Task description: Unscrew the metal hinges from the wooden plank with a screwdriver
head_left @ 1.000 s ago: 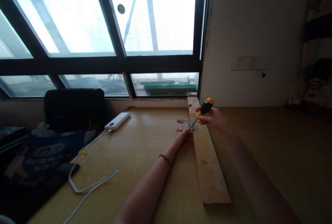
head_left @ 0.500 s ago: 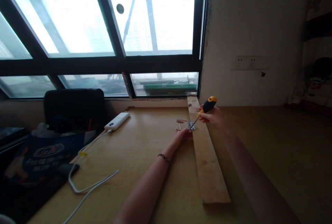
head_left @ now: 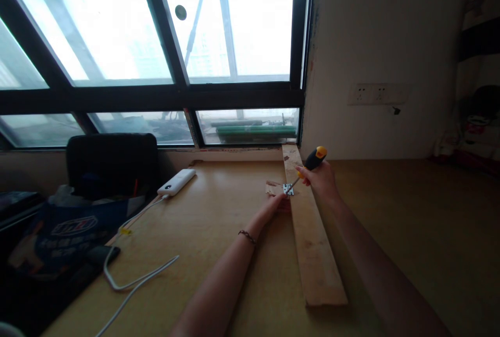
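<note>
Screwdriver (head_left: 314, 159), gripped in my right hand (head_left: 323, 178), slants so its tip reaches the metal plate (head_left: 287, 187), which my left hand (head_left: 274, 202), grip indiscernible, apparently steadies.

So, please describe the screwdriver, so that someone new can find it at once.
Find the long wooden board on the table, running towards the window. Over its far half, the right hand holds the tilted screwdriver, tip down at a small metal plate. The black and yellow handle sets it apart from the pale wood.
</note>
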`<control>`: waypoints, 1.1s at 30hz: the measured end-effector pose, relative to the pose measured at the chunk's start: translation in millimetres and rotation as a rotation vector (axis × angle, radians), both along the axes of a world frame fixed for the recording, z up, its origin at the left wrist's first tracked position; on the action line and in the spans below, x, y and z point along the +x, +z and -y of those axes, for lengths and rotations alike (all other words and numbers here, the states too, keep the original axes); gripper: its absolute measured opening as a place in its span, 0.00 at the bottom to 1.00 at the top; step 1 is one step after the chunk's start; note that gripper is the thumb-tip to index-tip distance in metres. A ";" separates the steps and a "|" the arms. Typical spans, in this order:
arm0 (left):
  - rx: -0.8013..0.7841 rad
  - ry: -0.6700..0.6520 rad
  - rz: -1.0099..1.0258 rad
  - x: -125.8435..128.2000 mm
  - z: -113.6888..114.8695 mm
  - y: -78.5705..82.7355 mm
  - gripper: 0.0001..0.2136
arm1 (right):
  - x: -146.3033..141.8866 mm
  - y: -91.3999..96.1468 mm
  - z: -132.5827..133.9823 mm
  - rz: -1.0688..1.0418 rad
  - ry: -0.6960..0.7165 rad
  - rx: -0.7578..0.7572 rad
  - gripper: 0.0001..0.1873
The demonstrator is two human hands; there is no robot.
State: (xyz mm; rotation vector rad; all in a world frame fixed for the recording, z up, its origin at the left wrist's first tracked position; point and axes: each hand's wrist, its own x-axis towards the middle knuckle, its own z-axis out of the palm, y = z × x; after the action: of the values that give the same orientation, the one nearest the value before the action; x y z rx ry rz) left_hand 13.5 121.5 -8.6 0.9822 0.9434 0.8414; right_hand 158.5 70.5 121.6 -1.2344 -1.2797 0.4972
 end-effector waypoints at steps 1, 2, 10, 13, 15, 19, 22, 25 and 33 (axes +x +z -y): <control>-0.006 -0.008 -0.008 -0.1 -0.4 0.0 0.10 | 0.6 0.3 -0.1 -0.004 0.002 -0.006 0.20; -0.010 -0.018 -0.016 -0.2 -0.5 0.4 0.10 | 1.0 0.8 -0.1 -0.008 0.002 -0.012 0.20; -0.062 -0.096 -0.142 -2.4 7.5 15.1 0.16 | 1.2 6.9 4.3 -0.002 -0.050 -0.011 0.20; -0.060 -0.136 -0.199 -3.7 8.0 17.5 0.17 | 2.2 6.2 3.6 0.005 -0.055 0.006 0.20; -0.042 -0.139 -0.210 -4.2 6.4 15.9 0.17 | 2.3 4.1 2.0 0.011 -0.056 0.006 0.20; 0.004 -0.140 -0.172 -4.6 1.3 6.9 0.17 | 0.9 -0.4 -0.8 0.015 -0.047 -0.003 0.19; 0.035 -0.128 -0.149 -4.9 -1.6 1.0 0.16 | 1.2 1.5 0.1 0.010 -0.024 -0.030 0.18; 0.052 -0.110 -0.151 -5.4 -2.1 -0.4 0.16 | 4.5 9.5 4.3 -0.038 0.129 -0.107 0.15; 0.081 -0.075 -0.124 -5.3 3.4 4.5 0.16 | 8.1 8.5 2.8 -0.019 0.042 -0.080 0.16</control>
State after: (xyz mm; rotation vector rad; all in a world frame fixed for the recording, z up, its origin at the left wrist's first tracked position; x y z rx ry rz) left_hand 8.2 118.1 -4.1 1.1434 0.9776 0.7670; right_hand 166.6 67.7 130.1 -1.2678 -1.2825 0.5942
